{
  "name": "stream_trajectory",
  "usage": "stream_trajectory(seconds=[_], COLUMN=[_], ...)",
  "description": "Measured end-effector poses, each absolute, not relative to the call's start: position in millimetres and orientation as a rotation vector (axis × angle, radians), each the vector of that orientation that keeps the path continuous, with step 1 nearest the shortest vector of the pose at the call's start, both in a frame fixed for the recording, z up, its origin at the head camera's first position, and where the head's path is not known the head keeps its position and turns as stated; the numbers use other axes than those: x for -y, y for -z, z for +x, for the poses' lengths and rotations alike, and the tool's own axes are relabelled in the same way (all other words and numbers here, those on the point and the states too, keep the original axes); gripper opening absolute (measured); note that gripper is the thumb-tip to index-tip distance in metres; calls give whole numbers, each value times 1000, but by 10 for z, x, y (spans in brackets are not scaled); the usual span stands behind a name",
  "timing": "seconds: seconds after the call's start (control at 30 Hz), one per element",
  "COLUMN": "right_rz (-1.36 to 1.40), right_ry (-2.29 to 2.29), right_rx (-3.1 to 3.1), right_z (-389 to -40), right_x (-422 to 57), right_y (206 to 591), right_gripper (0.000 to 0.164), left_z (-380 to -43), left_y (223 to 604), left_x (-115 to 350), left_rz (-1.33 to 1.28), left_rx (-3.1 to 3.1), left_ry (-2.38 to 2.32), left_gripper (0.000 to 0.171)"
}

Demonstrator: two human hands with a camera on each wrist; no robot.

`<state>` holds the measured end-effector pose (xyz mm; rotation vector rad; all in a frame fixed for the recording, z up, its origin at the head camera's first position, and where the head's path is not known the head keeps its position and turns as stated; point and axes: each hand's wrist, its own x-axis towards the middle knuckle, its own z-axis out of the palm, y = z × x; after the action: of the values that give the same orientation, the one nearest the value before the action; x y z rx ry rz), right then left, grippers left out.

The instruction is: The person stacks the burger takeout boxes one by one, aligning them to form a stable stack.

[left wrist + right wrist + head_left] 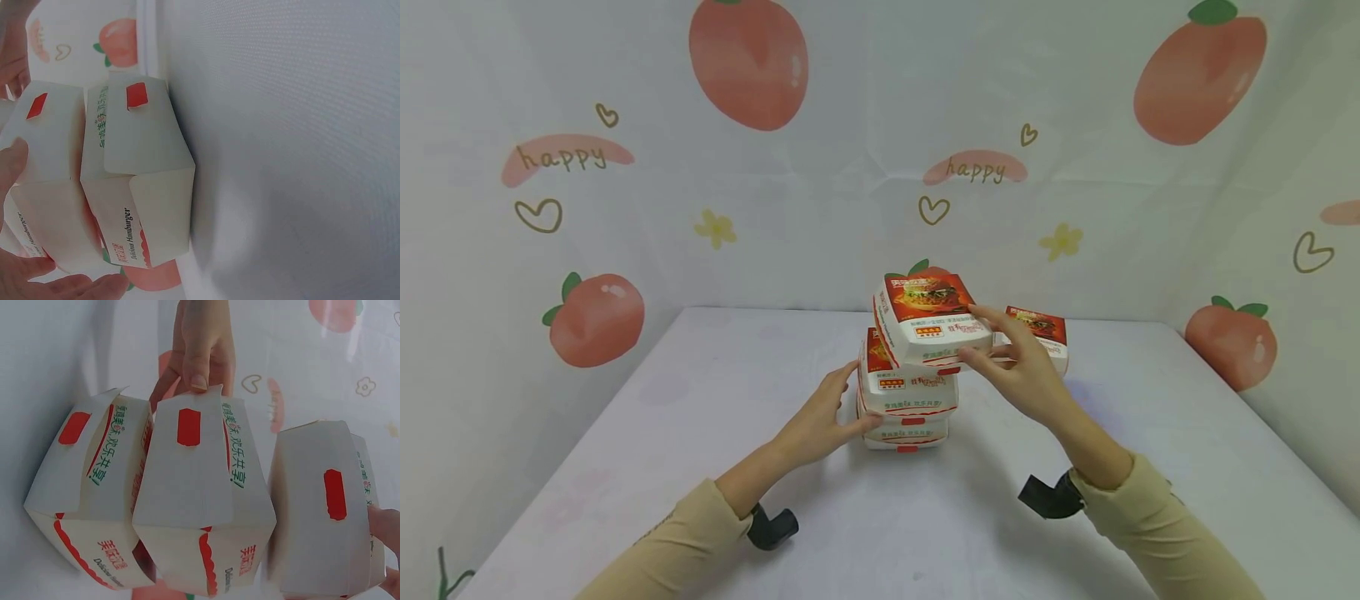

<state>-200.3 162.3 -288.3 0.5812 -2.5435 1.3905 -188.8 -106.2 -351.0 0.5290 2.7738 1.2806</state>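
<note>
Two white hamburger boxes with red tabs are stacked on the table, a lower box [906,432] and an upper box [910,397]. My left hand [820,425] holds the upper box by its left side, thumb [11,164] on the front face and fingers along the side. Close over the stack, my right hand [1026,371] grips a third hamburger box [936,325] at its right side, its burger-picture lid facing up. That box sits slightly tilted and covers much of the upper box's lid. In the right wrist view the held box [312,512] is beside the stacked ones.
Another hamburger box [1048,342] stands behind my right hand, partly hidden by it. The white table [685,442] ends at a white backdrop [835,208] printed with fruit, hearts and flowers. Black wrist mounts [1052,496] hang under both sleeves.
</note>
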Motion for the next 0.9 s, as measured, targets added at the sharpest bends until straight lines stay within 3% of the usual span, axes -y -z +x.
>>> stream_trajectory(seconds=[0.9], right_rz=[527], right_ry=[-1246], right_rx=[2540], right_z=[-1954], right_x=[-1426], right_y=[2908], right_gripper=[58], left_z=[-1905], left_y=[3500], left_x=[1053], left_rz=[533], left_rx=[-2768], left_ry=[-1254], left_gripper=[89])
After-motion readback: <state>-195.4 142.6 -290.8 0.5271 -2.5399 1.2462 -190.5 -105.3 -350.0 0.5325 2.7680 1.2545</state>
